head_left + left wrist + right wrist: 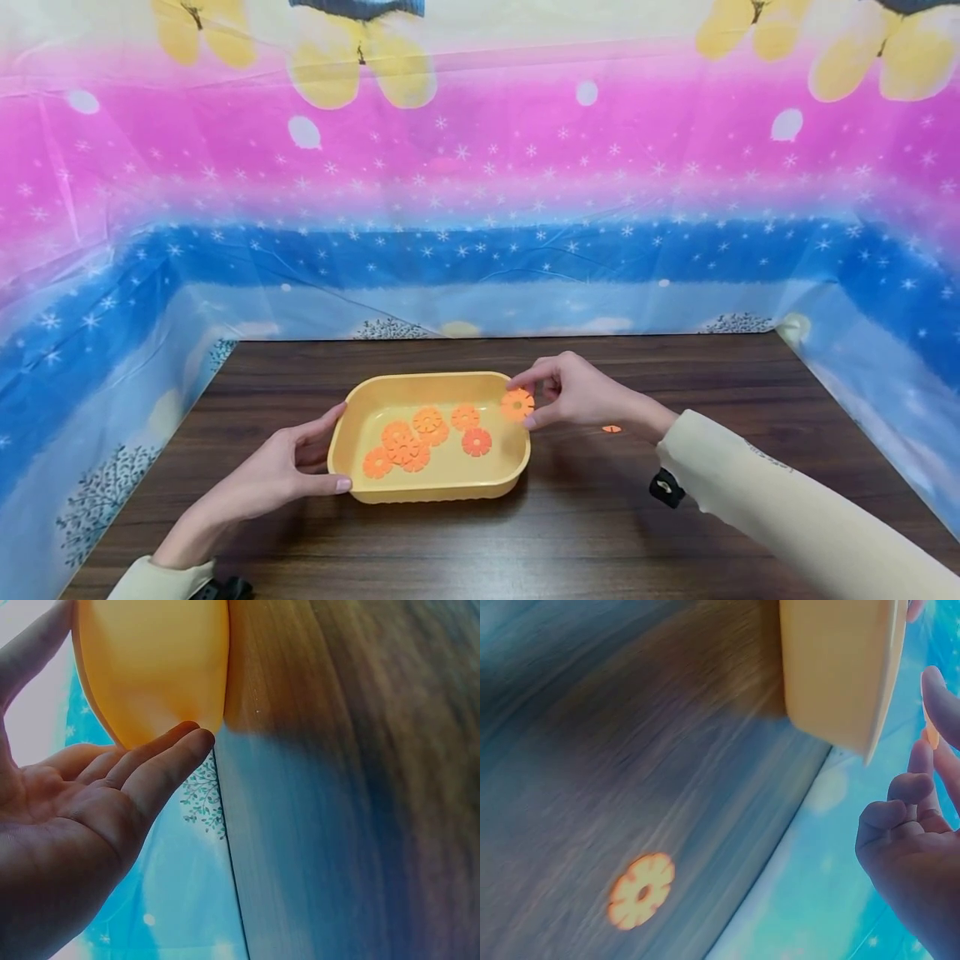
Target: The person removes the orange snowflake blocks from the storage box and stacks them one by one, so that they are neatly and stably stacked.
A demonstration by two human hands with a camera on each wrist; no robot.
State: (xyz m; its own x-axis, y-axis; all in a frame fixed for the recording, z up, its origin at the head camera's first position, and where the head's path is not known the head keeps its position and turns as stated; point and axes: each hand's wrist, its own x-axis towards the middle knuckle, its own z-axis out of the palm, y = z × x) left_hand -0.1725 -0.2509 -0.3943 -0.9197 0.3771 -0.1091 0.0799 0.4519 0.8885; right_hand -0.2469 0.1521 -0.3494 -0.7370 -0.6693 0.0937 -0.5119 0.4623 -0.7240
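Observation:
A pale yellow plastic tub stands on the table with several orange notched snowflake discs lying in it, some overlapping. At the tub's left end, my left hand touches it with fairly straight thumb and fingers, which the left wrist view shows against its outer side. My right hand pinches one orange disc between thumb and forefinger over the tub's right rim. This disc appears almost edge-on in the right wrist view.
Another orange disc lies on the dark wooden table, right of the tub and below my right forearm; it shows whole in the right wrist view. A patterned pink and blue cloth hangs around the table's back and sides.

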